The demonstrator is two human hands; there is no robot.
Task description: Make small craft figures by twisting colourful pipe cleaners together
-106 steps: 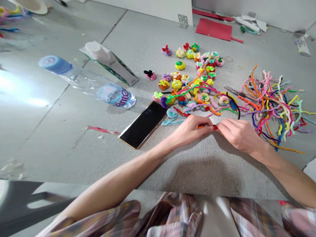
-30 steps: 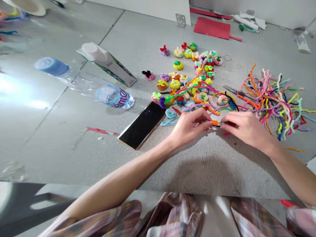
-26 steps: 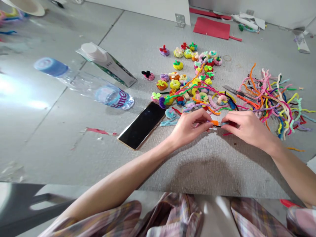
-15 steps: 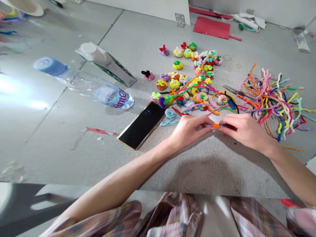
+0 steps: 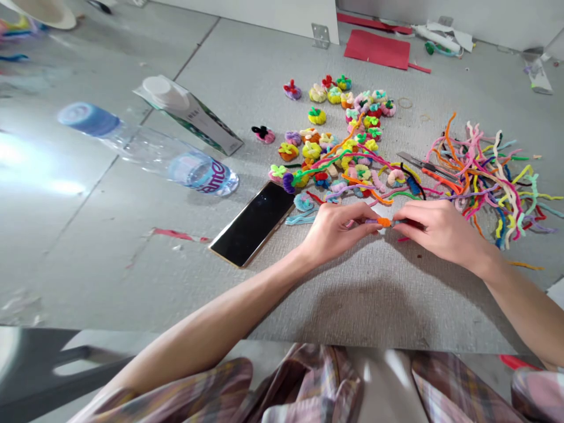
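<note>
My left hand (image 5: 337,229) and my right hand (image 5: 436,229) meet fingertip to fingertip over the grey mat. Both pinch a short orange pipe cleaner piece (image 5: 384,222), which looks wound round a thin dark stick; a red strand shows under my right fingers. Just beyond my hands lie several small pipe cleaner flowers (image 5: 343,126) and loose coloured strands. A tangled pile of pipe cleaners (image 5: 489,173) lies to the right of my right hand.
A black phone (image 5: 253,223) lies left of my left hand. A water bottle (image 5: 154,154) and a carton (image 5: 189,114) lie further left. A utility knife (image 5: 425,165) rests by the pile. Red paper (image 5: 376,51) sits at the back.
Both hands stayed together on the orange piece, shifting slightly; the fingers turned it between them. Everything else on the mat kept its place.
</note>
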